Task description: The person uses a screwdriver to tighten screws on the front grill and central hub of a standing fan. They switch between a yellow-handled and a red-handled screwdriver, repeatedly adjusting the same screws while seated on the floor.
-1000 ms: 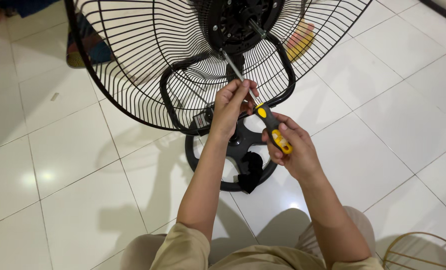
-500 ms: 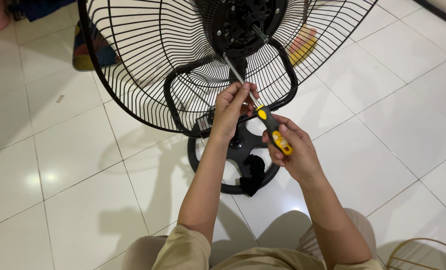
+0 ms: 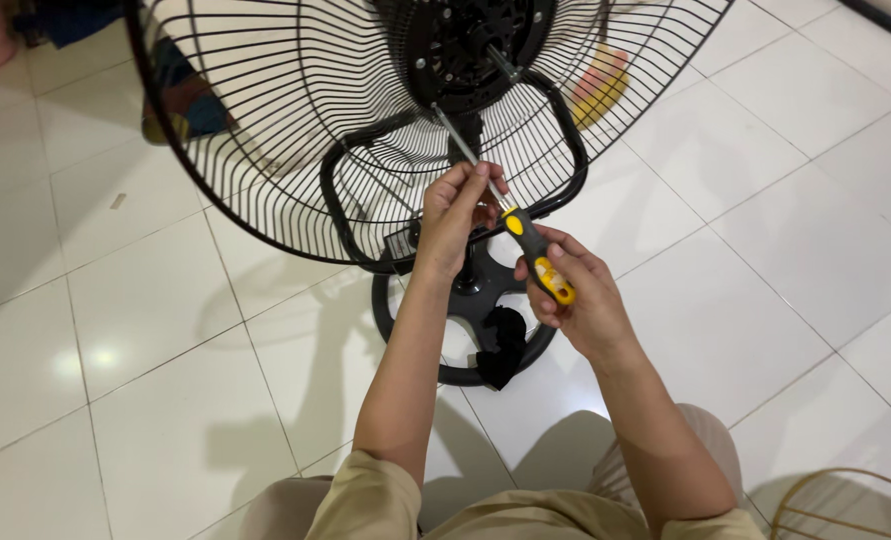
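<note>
while gripped: screwdriver [image 3: 530, 250], right hand [image 3: 575, 300]

Glossy white floor tiles [image 3: 135, 330] with soft overhead light reflections

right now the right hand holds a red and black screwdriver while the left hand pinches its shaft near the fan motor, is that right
Not quite: the screwdriver has a yellow and black handle, not red and black, as the head view shows. The rest holds: the right hand grips the handle while the left hand pinches the metal shaft, whose tip reaches the motor housing of the black fan.
</note>
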